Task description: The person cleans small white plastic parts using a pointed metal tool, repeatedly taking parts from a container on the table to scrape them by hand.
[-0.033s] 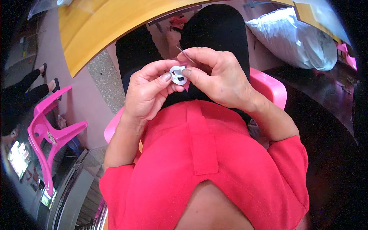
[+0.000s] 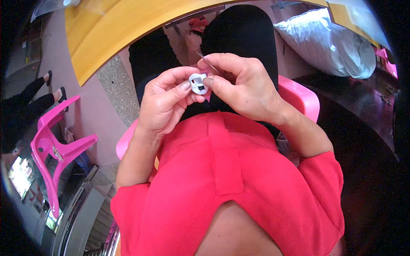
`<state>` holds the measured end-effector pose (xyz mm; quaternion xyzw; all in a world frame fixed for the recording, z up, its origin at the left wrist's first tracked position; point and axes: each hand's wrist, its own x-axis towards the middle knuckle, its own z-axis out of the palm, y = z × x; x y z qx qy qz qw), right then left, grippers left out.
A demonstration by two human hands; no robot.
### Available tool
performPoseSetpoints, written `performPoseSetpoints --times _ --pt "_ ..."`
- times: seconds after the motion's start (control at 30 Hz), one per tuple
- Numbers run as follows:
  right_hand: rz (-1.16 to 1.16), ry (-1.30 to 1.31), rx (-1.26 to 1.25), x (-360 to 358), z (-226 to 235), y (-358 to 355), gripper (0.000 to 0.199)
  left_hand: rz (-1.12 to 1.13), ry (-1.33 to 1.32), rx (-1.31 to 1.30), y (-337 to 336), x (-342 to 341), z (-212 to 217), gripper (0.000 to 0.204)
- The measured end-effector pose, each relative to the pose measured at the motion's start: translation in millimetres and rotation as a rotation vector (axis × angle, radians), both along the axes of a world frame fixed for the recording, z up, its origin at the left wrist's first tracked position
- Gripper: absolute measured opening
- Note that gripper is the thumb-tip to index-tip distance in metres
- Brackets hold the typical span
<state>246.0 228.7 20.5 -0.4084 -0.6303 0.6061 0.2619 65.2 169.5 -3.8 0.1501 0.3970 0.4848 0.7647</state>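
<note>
White, likely plastic, is the small round part (image 2: 198,84) we find near the middle of the head view, held in the air over the dark trousers (image 2: 241,32), short of the curved near edge of the wooden counter (image 2: 106,34). Our left hand (image 2: 161,101) pinches it between thumb and fingers, its open face up, showing a black block (image 2: 201,88) and a small dark red spot (image 2: 193,80). Our right hand (image 2: 253,87) rests its thumb on the part's right rim and grasps a thin rod (image 2: 206,61), its bare tip pointing away from the part; how its other end is gripped, we cannot tell.

We judge 2 mishaps likeliest. If the left thumb slipped on the smooth rim, the part could drop and roll off past the pink chair (image 2: 305,99). If the rod swung back at a slant, it could skid, scratch the part or prick a finger. Tipping might also shake a loose insert out, and against dark trousers we could easily lose it.
</note>
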Motion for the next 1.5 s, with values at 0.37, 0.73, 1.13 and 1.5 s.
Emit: performPoseSetpoints --times 0.37,0.73,1.13,1.5 --pt "-0.085 -0.046 0.322 -2.3 -12.7 -1.1 0.02 0.079 0.048 -0.036 -2.5 8.4 -1.4 0.02" --pt "0.02 -0.167 0.416 0.6 -11.8 1.8 0.03 0.003 0.031 0.024 -8.8 5.2 -9.9 0.021" --pt "-0.053 -0.073 0.052 -2.8 -8.0 2.5 0.022 0.061 -0.007 0.07 -4.5 4.1 -6.9 0.031" --pt "-0.063 -0.063 -0.029 -5.4 -5.8 1.4 0.022 0.124 0.058 0.115 -3.9 2.1 2.4 0.027"
